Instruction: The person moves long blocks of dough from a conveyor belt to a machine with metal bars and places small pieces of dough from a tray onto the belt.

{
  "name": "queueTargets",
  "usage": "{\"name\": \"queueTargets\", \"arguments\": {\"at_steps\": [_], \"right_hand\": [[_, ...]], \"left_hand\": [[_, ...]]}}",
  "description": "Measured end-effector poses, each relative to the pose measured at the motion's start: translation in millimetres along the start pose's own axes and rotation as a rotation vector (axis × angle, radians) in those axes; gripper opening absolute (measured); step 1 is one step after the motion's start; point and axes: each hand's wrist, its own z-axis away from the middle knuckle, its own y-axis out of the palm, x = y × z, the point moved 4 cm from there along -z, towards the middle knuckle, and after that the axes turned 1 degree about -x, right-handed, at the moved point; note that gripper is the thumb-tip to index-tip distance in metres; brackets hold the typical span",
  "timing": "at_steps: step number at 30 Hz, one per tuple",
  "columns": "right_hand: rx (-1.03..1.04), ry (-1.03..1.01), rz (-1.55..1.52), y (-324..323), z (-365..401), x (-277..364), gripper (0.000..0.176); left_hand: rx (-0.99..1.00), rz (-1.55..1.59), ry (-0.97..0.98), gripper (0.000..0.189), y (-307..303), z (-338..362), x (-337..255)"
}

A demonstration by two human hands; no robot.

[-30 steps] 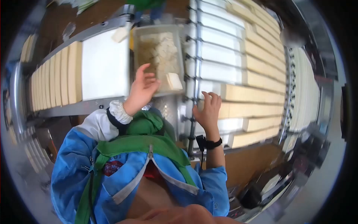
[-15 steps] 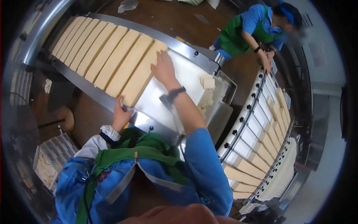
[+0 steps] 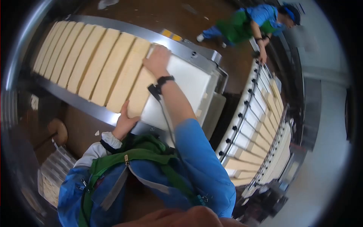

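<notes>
A row of long pale slabs lies side by side on a white conveyor belt (image 3: 191, 81) with a steel frame. My left hand (image 3: 124, 120) grips the near end of the last slab (image 3: 140, 85) in the row. My right hand (image 3: 157, 60), with a black wristband, presses on the far end of the same slab. Both hands hold it at the edge of the bare white belt.
Another person in blue with a green apron (image 3: 245, 26) stands at the far right by a second conveyor (image 3: 261, 125) that carries spaced pale slabs. A bin (image 3: 213, 111) sits at the belt's end. A crate (image 3: 53, 172) sits on the brown floor at left.
My view swung from the second conveyor and bin to the first belt. Both hands moved to the last slab and took hold of its two ends.
</notes>
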Motion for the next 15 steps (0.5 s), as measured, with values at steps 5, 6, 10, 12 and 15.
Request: {"name": "queueTargets", "arguments": {"at_steps": [5,6,10,12,15], "right_hand": [[0.027,0.23,0.026,-12,24,-58,0.071],[-0.005,0.288,0.007,-19,38,-80,0.073],[0.07,0.473,-0.025,-45,106,-165,0.088],[0.26,0.491,-0.197,-61,145,-190,0.103],[0.201,0.271,-0.145,-51,193,-206,0.078]], "left_hand": [[-0.134,-0.264,0.486,0.1,13,-12,11],[-0.12,-0.33,0.427,0.101,14,-5,-4],[-0.035,-0.712,0.446,0.099,36,-6,-35],[0.008,-0.87,0.445,0.091,43,-12,-45],[-0.044,-0.942,0.522,0.078,50,-30,-43]]}}
